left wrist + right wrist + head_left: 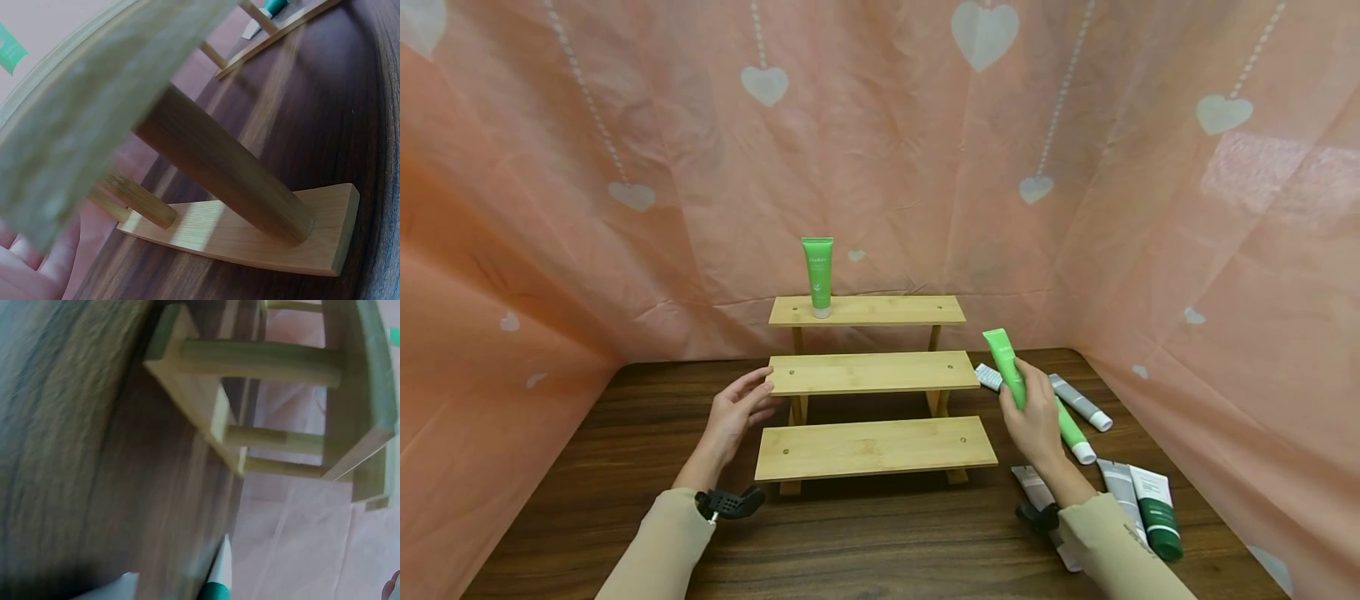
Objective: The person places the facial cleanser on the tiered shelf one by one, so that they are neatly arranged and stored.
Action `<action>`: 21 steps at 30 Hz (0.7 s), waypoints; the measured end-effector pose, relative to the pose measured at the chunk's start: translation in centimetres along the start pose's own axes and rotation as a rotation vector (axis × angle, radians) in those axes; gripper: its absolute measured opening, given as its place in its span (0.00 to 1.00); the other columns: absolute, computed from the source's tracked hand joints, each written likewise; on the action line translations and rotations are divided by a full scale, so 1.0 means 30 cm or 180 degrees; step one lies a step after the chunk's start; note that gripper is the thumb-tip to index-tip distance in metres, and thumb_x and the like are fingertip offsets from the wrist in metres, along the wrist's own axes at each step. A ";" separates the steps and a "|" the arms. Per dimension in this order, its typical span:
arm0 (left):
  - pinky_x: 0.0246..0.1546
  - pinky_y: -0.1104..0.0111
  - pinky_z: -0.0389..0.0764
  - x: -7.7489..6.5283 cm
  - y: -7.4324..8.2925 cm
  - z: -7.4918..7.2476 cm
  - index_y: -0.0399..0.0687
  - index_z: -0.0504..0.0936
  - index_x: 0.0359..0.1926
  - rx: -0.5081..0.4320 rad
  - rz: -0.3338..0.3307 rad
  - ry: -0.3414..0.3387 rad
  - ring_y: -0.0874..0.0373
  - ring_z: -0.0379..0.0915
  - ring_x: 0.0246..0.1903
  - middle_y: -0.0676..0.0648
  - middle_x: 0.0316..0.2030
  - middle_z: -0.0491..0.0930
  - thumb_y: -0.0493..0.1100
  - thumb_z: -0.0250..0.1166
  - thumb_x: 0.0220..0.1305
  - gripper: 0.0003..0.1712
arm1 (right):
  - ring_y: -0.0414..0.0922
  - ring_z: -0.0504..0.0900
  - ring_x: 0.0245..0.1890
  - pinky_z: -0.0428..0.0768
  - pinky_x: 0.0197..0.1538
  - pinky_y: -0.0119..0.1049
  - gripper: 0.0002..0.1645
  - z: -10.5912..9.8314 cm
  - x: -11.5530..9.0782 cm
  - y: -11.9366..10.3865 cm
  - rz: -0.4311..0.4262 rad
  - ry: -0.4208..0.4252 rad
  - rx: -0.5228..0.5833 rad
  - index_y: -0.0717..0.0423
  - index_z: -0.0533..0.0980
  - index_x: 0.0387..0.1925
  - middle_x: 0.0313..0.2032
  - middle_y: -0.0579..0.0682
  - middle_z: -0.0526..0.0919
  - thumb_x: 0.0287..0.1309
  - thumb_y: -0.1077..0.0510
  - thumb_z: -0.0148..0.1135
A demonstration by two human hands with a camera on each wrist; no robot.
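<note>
- Holding a light green tube (pixel 1004 362), the right hand (pixel 1036 417) has its fingers and thumb closed around the lower part; the flat end points upward and leans to the left.
- This held tube is in the air, to the right of the wooden stand (pixel 872 372), near the end of its middle board.
- The left hand (pixel 733 417) is relaxed, with its fingers loosely extended, and the fingertips touch the left end of the same middle board.
- On the top board, toward the left, one upright green tube (pixel 818 271) stands on its white cap.
- The bottom board (pixel 872 450) and the middle one carry visible screws near both ends.
- Behind the right hand lie a small white tube (pixel 988 377), a grey tube (pixel 1078 402) and another green tube (pixel 1075 437), which the hand partly covers.
- Closer to the person, a silver tube (pixel 1120 492) lies just beside a white and dark green tube (pixel 1157 512).
- One more pale tube (pixel 1033 486) lies partly hidden under the right wrist.
- All these lying tubes are on the dark wooden table (pixel 865 542).
</note>
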State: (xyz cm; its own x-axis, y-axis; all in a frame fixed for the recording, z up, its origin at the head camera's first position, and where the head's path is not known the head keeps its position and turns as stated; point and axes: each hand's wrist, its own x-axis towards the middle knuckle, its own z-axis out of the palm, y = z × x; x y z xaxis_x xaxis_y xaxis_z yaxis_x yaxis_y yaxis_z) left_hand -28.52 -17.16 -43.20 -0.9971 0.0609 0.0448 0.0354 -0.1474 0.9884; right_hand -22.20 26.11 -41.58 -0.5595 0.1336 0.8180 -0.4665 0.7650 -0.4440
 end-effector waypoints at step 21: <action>0.47 0.56 0.76 0.004 -0.003 -0.003 0.47 0.71 0.62 0.0074 0.0016 -0.0010 0.52 0.79 0.42 0.49 0.41 0.79 0.53 0.66 0.58 0.33 | 0.53 0.72 0.36 0.70 0.31 0.43 0.23 0.069 0.099 -0.123 -0.0360 0.0231 0.0329 0.69 0.72 0.45 0.41 0.64 0.73 0.42 0.73 0.64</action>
State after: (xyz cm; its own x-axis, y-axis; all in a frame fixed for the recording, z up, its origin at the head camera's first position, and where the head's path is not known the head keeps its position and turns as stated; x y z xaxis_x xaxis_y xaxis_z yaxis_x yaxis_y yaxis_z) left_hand -28.64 -17.24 -43.31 -0.9967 0.0634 0.0504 0.0422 -0.1246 0.9913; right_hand -23.56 22.39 -38.28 -0.4502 0.0984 0.8875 -0.5938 0.7093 -0.3799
